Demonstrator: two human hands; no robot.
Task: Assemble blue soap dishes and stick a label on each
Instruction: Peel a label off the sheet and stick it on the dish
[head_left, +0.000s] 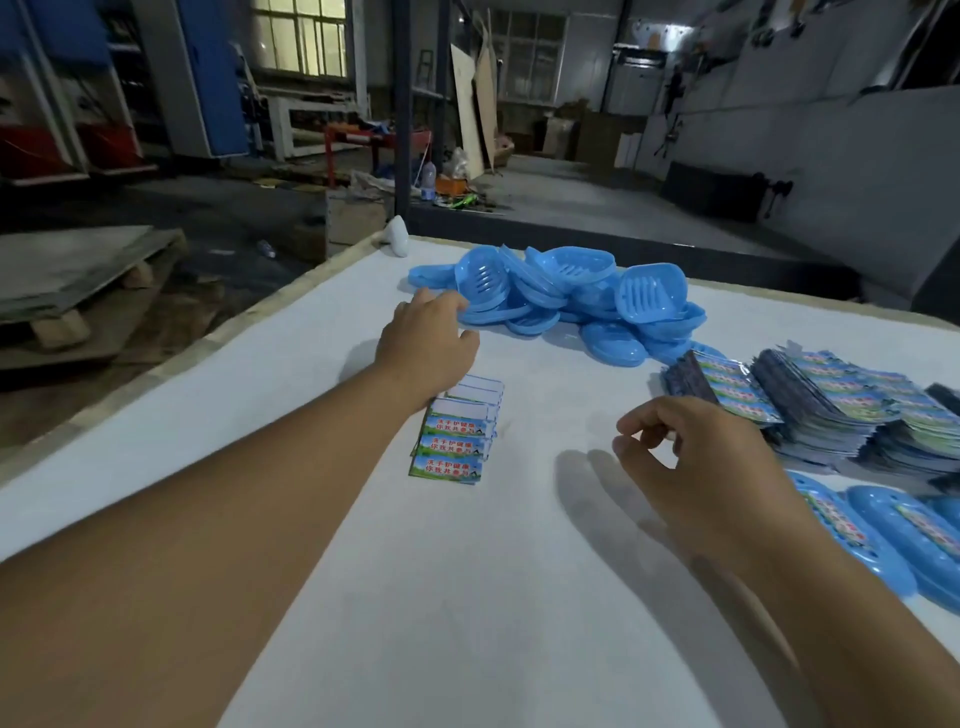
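A heap of loose blue soap dish parts (561, 296) lies at the far side of the white table (467, 597). My left hand (423, 340) reaches out to the heap's near left edge, its fingertips at a blue part; whether it grips one I cannot tell. A small sheet of labels (454, 439) with green pictures and red writing lies under my left wrist. My right hand (685, 457) hovers over the table with loosely curled fingers and holds nothing. Two assembled, labelled dishes (883, 540) lie at the right edge.
Stacks of label sheets (841, 410) are spread out at the right, just behind my right hand. A white object (397, 236) sits on the table's far left corner. Beyond the table are a workshop floor, a wooden pallet (78, 280) and cardboard boxes.
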